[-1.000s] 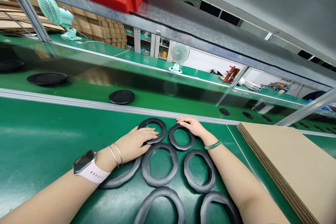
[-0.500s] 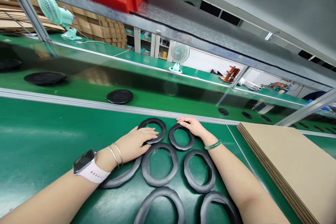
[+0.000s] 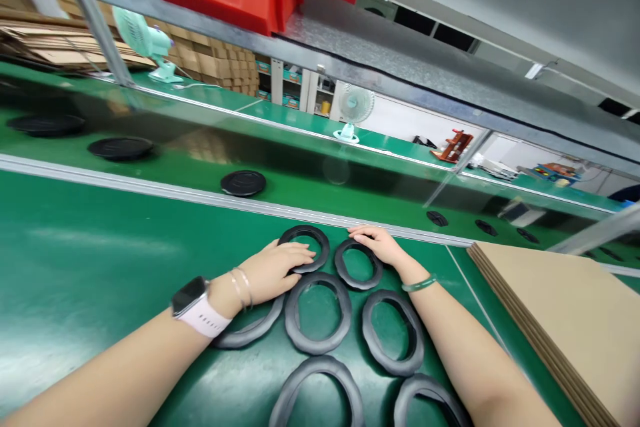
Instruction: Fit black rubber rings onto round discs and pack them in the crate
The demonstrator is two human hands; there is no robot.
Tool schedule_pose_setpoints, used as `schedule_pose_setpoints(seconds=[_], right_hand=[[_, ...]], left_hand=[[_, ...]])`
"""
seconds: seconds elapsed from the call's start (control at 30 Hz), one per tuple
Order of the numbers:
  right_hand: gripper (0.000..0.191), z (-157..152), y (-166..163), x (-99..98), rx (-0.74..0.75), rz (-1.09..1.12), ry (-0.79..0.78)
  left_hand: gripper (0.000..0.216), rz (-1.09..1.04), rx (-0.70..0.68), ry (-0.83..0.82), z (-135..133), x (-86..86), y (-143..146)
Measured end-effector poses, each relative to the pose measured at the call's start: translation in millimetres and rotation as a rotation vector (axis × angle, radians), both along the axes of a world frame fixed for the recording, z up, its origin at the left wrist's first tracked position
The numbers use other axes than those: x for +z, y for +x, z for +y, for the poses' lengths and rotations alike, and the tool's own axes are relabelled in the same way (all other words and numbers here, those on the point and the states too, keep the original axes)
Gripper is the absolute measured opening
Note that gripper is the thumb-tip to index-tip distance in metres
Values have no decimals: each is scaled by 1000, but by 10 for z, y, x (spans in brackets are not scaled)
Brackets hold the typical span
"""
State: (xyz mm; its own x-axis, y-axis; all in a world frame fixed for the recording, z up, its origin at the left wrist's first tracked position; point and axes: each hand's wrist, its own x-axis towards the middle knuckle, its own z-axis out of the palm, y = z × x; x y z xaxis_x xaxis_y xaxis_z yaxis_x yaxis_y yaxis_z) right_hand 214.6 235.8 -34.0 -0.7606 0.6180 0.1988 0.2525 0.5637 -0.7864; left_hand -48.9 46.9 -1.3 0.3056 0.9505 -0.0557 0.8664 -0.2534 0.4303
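Several dark, ring-shaped pieces with slightly wavy rims lie on a green tabletop. My left hand (image 3: 275, 271) rests palm down, fingers stretched over the left side of the far-left black ring (image 3: 324, 250). Under its wrist, another ring (image 3: 250, 333) is partly hidden. My right hand (image 3: 377, 243) lies with its fingers extended across the top edge of the far-right ring (image 3: 343, 273). Nearer to me are a middle ring (image 3: 295, 337), a right ring (image 3: 370, 340), and two rings cut off by the bottom edge of the view.
Beyond a metal rail (image 3: 165, 192) runs a green belt carrying black discs (image 3: 243, 183). Flat cardboard sheets (image 3: 560, 307) are stacked on the right. Overhead, a red bin (image 3: 235, 3) sits on a metal shelf. Two small fans (image 3: 356, 103) stand beyond the belt.
The camera view has turned slightly left, so everything sits further right in the picture. Both hands stay on the same rings. The discs on the belt have shifted slightly relative to the rail.
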Motion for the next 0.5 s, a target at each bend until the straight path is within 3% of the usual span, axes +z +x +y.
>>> schedule_pose_setpoints(seconds=[0.2, 0.5], right_hand=[[42, -7, 69, -42, -15, -108, 35], [42, 466, 230, -493, -96, -238, 18]], left_hand=[[49, -18, -36, -6, -115, 109, 54], [48, 37, -80, -53, -78, 64, 44]])
